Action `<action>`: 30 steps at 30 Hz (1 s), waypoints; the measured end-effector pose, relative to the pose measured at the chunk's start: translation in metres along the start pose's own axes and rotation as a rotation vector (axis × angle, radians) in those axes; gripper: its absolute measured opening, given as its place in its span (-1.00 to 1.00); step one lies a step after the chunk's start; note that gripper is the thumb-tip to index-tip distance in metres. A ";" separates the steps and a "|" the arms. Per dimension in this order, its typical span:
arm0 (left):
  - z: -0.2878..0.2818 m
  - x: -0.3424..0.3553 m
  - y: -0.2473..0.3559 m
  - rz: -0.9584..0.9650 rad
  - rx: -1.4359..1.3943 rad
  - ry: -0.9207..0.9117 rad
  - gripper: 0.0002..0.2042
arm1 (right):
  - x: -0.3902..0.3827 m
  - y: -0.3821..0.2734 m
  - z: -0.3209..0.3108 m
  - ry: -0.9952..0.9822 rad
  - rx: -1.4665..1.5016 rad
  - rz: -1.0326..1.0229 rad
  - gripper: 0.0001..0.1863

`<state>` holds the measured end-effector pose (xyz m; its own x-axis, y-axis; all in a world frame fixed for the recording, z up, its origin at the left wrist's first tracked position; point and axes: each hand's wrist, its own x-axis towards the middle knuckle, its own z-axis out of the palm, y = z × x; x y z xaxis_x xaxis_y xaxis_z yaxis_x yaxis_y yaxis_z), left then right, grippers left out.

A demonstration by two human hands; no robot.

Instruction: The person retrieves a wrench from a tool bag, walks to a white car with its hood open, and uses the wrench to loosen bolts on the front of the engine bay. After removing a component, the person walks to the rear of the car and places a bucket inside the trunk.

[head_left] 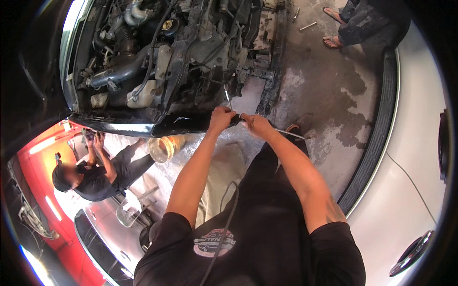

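My left hand point(221, 119) is closed around a shiny metal tool point(228, 97) that looks like a wrench. Its head points up toward the open front of a car. Just to the right, my right hand point(258, 126) grips a long thin metal bar point(290, 134), which sticks out to the right below the hand. A short black piece shows between the two hands, and I cannot make out what it belongs to. Both hands are just in front of the exposed engine bay point(191, 62), near the dark front corner of the car body.
A white car point(415, 138) with a black running board point(374, 143) stands on the right. Another person's sandalled feet point(333, 42) are at the top right. Tools point(308, 25) lie on the stained floor. A yellowish bucket point(161, 149) and a co-worker point(102, 174) are at left.
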<state>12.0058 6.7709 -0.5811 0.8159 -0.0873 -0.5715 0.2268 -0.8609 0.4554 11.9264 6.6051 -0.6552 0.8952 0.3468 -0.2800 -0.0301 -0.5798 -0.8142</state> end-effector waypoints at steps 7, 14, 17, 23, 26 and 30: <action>0.000 -0.006 0.004 0.017 0.035 0.045 -0.66 | -0.009 0.003 -0.006 0.094 0.157 0.109 -0.73; 0.002 -0.011 0.010 -0.011 -0.018 0.076 -0.64 | 0.015 -0.007 0.009 0.045 0.513 0.156 -0.75; 0.001 -0.006 0.004 -0.053 -0.003 0.025 -0.63 | 0.017 -0.007 0.000 -0.116 0.639 0.274 -0.79; 0.009 0.003 -0.007 -0.005 0.028 0.055 -0.65 | 0.016 -0.001 0.017 0.142 0.375 0.157 -0.75; 0.008 0.001 -0.004 -0.036 0.022 0.057 -0.65 | 0.014 -0.010 0.005 0.054 0.384 0.239 -0.76; 0.010 0.002 -0.012 0.038 0.022 0.074 -0.66 | 0.012 -0.013 0.007 0.012 0.570 0.305 -0.78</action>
<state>11.9988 6.7758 -0.5946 0.8612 -0.0831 -0.5014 0.1841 -0.8685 0.4603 11.9340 6.6220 -0.6518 0.8140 0.2176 -0.5386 -0.5126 -0.1672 -0.8422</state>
